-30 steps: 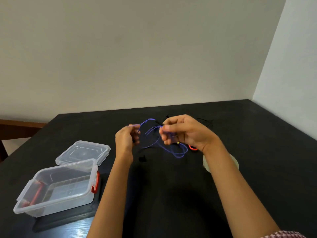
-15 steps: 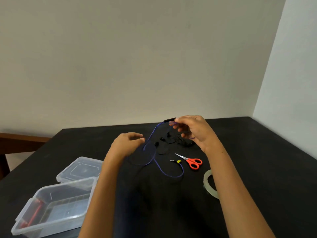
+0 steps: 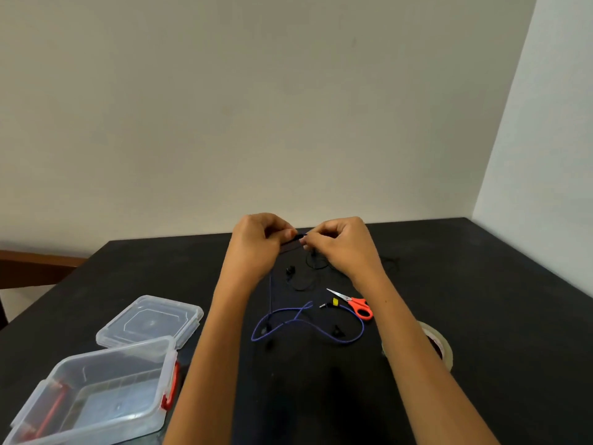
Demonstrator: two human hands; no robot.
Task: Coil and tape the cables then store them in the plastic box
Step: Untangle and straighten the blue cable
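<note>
A blue cable lies in loose loops on the black table; one strand rises toward my hands. Both hands are raised over the far middle of the table. My left hand and my right hand pinch the cable's black end piece between their fingertips. A black cable lies coiled loosely under my hands. The clear plastic box with red latches stands open at the near left. A clear tape roll lies by my right forearm, partly hidden.
The box's clear lid lies flat behind the box. Red-handled scissors rest right of the blue cable. A wall closes the far and right sides; a wooden piece shows at far left.
My left hand rose from the table to meet my right hand at the cable's black end. The blue loops dropped onto the table. The camera tilted up.
</note>
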